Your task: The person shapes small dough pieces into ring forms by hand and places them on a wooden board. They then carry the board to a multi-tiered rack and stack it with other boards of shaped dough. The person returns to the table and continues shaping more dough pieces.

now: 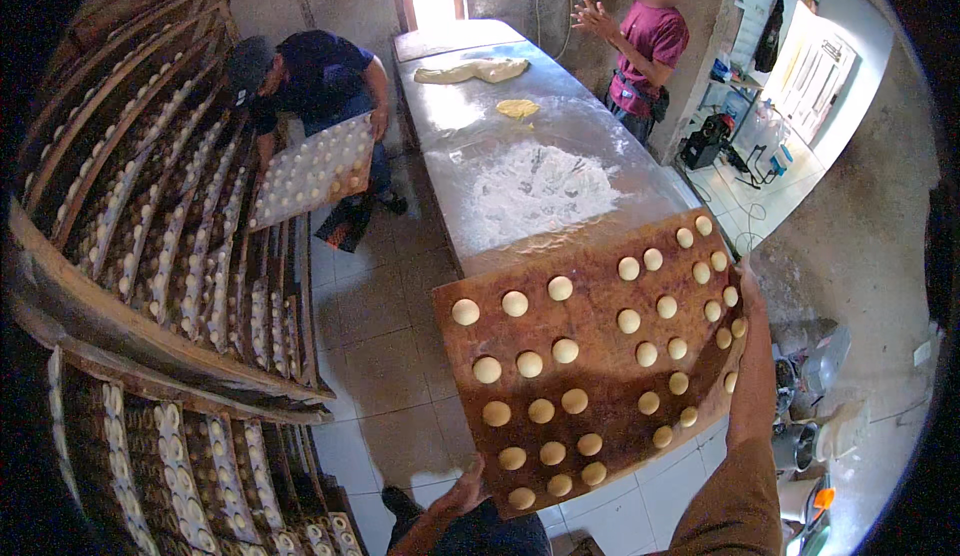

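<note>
Between my hands is a wide brown wooden board (605, 356) with rows of round, pale dough balls (529, 363). My left hand (464, 488) grips its near left edge, fingers partly hidden beneath. At the right edge my right hand (748, 296) holds on, its fingers mostly covered by the board. The board's far edge overlaps the near end of a long metal worktable (455, 196). White flour (540, 188) is spread over that table, with a small yellow lump (517, 108) and a long piece of dough (472, 70) farther back.
Tall wooden racks (170, 351) full of dough-laden boards line the left side. A co-worker (318, 76) bends there, holding another loaded board (318, 168). Another person (652, 41) stands beyond the table's right side, hands together. Pots and containers (800, 446) stand at the right.
</note>
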The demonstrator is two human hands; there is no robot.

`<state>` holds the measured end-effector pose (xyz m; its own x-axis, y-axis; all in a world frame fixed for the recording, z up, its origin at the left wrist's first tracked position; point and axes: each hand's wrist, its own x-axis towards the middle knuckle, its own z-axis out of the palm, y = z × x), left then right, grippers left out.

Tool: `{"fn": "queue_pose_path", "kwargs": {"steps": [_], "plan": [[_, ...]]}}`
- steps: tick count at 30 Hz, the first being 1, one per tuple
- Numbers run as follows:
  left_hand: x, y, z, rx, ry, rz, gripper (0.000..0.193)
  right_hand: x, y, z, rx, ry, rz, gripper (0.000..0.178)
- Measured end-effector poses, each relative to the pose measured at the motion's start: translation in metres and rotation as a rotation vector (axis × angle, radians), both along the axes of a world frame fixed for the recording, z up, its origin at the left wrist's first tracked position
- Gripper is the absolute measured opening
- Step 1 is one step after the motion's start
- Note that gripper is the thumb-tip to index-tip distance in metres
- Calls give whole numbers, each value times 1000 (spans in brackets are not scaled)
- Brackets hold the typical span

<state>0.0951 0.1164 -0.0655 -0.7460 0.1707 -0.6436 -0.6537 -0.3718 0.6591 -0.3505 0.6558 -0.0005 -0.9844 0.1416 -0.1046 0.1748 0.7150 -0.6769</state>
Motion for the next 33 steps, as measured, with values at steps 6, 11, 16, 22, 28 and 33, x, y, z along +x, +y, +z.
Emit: {"fn": "queue_pose_path", "kwargs": {"steps": [6,11,16,22,28,33], "plan": [[-28,41,-8,-597,124,-205,60,-25,-19,-21,796,-7,222,44],[-39,42,12,-664,175,-184,62,13,-67,6,769,250,-27,44],[-42,46,18,-846,278,-441,44,64,-151,76,376,328,29,38],[3,16,-26,-936,880,-93,35,237,-382,107,-211,297,615,23],[178,-131,-74,-773,210,116,41,449,-660,-80,-862,-457,1148,37],[413,-231,-144,-1480,-44,383,49,592,-853,-316,-345,10,1478,38]]}}
